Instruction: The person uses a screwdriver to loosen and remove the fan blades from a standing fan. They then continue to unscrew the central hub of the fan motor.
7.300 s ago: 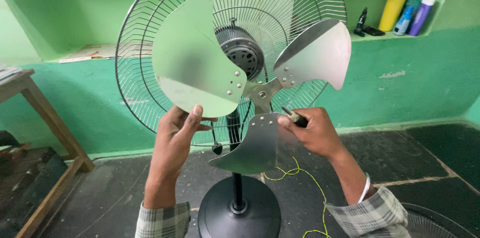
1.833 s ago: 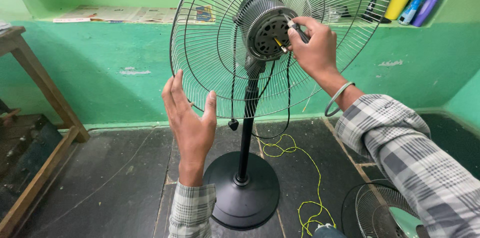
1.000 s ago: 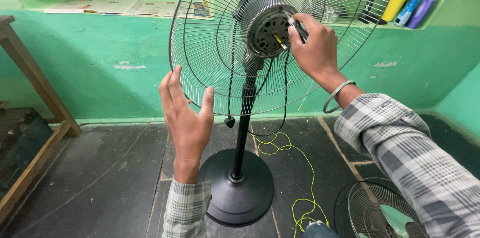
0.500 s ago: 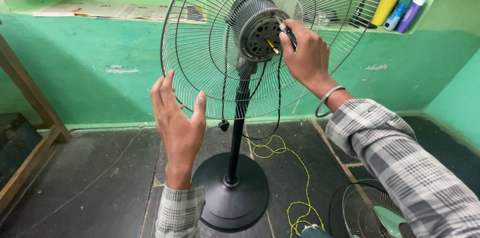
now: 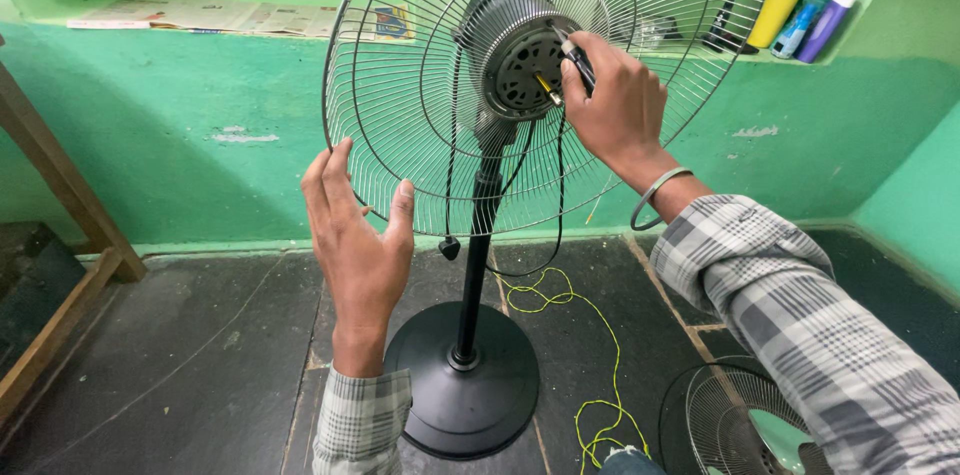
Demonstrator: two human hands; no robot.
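A tall black pedestal fan (image 5: pixel 470 265) stands upright on its round black base (image 5: pixel 462 390), blades removed. Its silvery wire rear grille (image 5: pixel 420 105) rings the exposed grey motor housing (image 5: pixel 505 60) at centre. A thin dark-handled screwdriver (image 5: pixel 575 63) points its yellowish tip at the motor's face.

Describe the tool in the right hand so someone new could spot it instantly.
Start at the pedestal fan with its bare wire guard; at the centre sits the grey motor. The right hand holds a screwdriver against the motor's face. Its dark handle and yellow shaft stand out from the grey metal around it.
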